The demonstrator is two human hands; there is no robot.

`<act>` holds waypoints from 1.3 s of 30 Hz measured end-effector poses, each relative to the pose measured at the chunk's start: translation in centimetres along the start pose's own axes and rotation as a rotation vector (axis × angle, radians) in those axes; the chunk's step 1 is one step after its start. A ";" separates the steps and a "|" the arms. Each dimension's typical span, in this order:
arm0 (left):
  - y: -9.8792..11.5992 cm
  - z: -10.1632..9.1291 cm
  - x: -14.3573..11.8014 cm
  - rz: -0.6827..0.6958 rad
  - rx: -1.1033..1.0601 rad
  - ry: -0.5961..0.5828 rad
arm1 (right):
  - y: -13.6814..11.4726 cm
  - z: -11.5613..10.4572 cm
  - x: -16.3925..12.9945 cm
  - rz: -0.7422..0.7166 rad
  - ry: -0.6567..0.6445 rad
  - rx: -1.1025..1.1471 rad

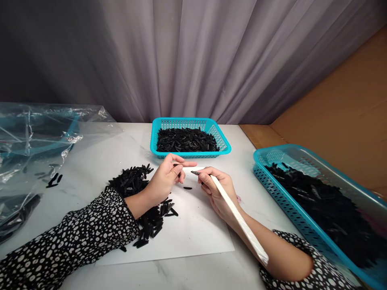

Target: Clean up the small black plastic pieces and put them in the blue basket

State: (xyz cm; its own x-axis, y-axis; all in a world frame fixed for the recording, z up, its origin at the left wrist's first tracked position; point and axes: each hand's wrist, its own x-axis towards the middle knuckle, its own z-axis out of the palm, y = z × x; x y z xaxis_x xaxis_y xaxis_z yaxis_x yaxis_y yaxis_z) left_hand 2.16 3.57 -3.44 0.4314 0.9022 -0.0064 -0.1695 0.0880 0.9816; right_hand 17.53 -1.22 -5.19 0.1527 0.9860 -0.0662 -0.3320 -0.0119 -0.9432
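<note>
My left hand [166,177] is over the white sheet, index finger stretched out, thumb bent against the other fingers. A bit of a black sliver shows between them. My right hand [218,191] grips a long white stick-like tool [238,219] like a pen, its back end lying over my forearm. A dark pointed tip [195,172] juts out from the fingertips; whether it belongs to the tool or is a separate sliver, I cannot tell. One loose black sliver [187,188] lies between my hands. A pile of black slivers [130,180] spreads beneath and beside my left wrist.
A blue perforated basket [190,154] of black slivers stands at the back. Another blue basket [290,215], larger and also holding black pieces, is at the right. Clear plastic bags [36,137] lie at the left. A cardboard panel [338,104] and grey curtain [193,60] stand behind.
</note>
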 end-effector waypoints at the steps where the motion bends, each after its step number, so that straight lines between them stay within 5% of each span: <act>1: 0.0 0.0 0.0 -0.001 -0.003 0.013 | 0.0 0.0 0.0 -0.003 0.001 0.000; 8: 0.3 0.0 0.2 0.012 0.025 0.048 | 0.1 0.0 -0.1 -0.022 0.002 -0.011; 18: 0.1 0.1 -0.5 0.067 0.145 -0.143 | 0.3 -0.2 0.1 -0.040 0.000 -0.052; 27: -0.2 -0.2 -0.6 0.116 0.192 -0.031 | -0.1 1.0 0.5 -0.057 -0.079 -0.180; 31: -0.1 -0.3 -0.4 0.145 0.175 0.073 | -1.6 1.6 3.5 -0.162 -0.073 -0.332; 35: 0.0 -0.3 -0.3 0.088 0.068 0.038 | -3.8 2.4 9.1 -0.352 0.035 -0.522; 39: -0.2 -0.4 -0.3 0.026 0.044 0.001 | -4.9 3.6 13.3 -0.408 -0.033 -0.730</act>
State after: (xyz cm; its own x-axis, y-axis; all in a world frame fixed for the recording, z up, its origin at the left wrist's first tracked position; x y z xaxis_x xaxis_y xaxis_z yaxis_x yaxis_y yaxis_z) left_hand 1.72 3.43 -3.70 0.4267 0.9042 0.0194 -0.1416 0.0456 0.9889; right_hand 17.81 12.51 -0.28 0.0987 0.9404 0.3254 0.4313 0.2542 -0.8657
